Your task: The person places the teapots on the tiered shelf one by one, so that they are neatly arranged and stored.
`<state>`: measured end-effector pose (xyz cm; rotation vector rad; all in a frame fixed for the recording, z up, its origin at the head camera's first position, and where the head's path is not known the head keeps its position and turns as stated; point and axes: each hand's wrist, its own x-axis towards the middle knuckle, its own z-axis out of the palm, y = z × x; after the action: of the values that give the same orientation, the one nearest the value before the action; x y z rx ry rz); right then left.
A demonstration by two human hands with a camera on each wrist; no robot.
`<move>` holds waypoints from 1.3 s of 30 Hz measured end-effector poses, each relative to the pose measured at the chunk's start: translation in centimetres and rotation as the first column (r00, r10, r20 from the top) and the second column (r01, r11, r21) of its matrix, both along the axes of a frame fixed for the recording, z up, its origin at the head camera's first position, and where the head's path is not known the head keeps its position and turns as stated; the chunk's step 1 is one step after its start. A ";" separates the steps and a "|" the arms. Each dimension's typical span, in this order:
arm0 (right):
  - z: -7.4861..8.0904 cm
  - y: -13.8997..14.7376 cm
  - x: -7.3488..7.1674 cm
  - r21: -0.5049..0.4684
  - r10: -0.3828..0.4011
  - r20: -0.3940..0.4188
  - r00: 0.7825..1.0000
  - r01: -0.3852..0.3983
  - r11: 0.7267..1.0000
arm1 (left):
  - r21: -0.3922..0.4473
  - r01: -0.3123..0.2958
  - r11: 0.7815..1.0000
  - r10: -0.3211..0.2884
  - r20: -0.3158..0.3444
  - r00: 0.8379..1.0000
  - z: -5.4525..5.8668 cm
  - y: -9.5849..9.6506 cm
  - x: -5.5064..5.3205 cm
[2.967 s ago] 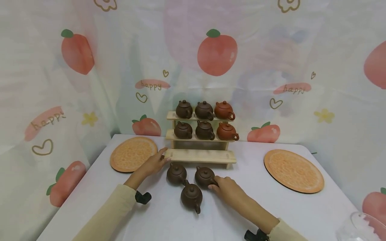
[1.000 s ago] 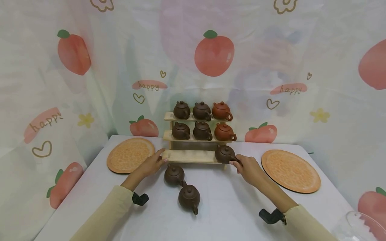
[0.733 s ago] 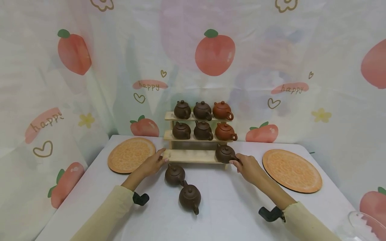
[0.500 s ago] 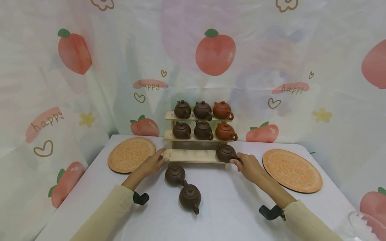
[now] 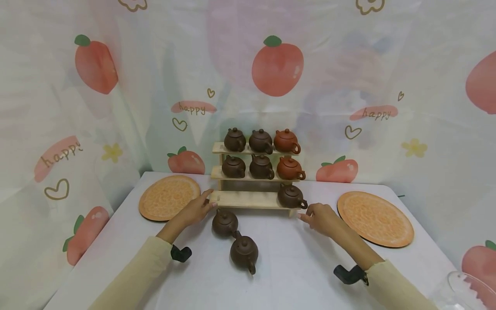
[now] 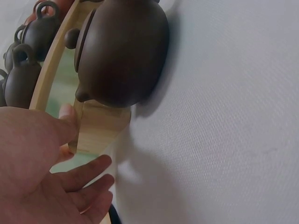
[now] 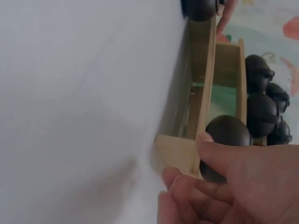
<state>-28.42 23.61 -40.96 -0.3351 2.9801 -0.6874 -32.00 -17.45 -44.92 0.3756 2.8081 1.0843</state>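
Observation:
A three-tier wooden display shelf [image 5: 248, 199] stands at the back of the table. My left hand [image 5: 196, 209] holds the left end of its lowest tier, thumb and forefinger on either side of the board in the left wrist view. A dark brown teapot [image 5: 290, 196] sits at the right end of that tier, handle outward. Just off this handle is my right hand [image 5: 321, 219], fingers loosely bent and holding nothing. Two more dark teapots, a rear one [image 5: 224, 223] and a front one [image 5: 244, 252], stand on the cloth before the shelf, spout of one near the handle of the other.
On the upper tiers are several dark teapots [image 5: 261, 141] and two red-brown ones, the top one [image 5: 286, 141] among them. Round orange mats lie left [image 5: 169, 198] and right [image 5: 376, 219]. A clear container [image 5: 461, 292] is at the lower right.
My right hand has carried a dark teapot from the cloth to the right end of the lowest tier, then let go of its handle and drawn slightly away. My left hand has stayed put.

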 end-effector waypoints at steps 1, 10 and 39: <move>0.0 -0.1 0.2 0.017 -0.008 0.035 0.999 0.007 1.000 | -0.002 0.000 1.000 0.000 -0.001 1.000 0.0 0.0 0.0; -0.9 -4.8 4.4 0.059 0.100 0.158 0.982 -0.111 0.992 | -0.002 0.003 1.000 -0.003 -0.001 1.000 0.0 0.1 0.1; -2.4 -10.0 9.1 0.043 0.330 0.060 0.942 -0.332 0.942 | -0.005 -0.004 1.000 0.004 0.000 1.000 -0.2 -0.1 -0.2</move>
<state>-19.31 13.64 -43.33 -0.7793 2.7842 -0.5683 -32.23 -17.55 -45.12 0.3694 2.8126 1.0785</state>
